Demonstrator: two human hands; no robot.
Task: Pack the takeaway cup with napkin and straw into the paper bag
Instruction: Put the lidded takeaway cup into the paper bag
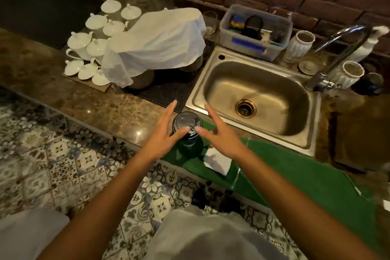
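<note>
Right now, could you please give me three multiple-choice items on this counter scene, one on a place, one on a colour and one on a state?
1. Where does the takeaway cup stand?
A. On the green mat, just in front of the sink's near-left corner
B. Inside the sink
C. Among the white teapots

2. What colour is the cup's lid?
A. White
B. Black
C. Red

3. What are the hands doing?
A. Both closed around the cup's body
B. Both open, thumbs on the lid
C. One is holding the napkin

Answers:
1. A: the cup's base rests on the green mat, outside the sink.
2. B: the lid looks black from above.
3. B: the left hand and right hand spread their fingers either side of the cup, thumbs meeting on the lid; the napkin lies untouched on the mat.
</note>
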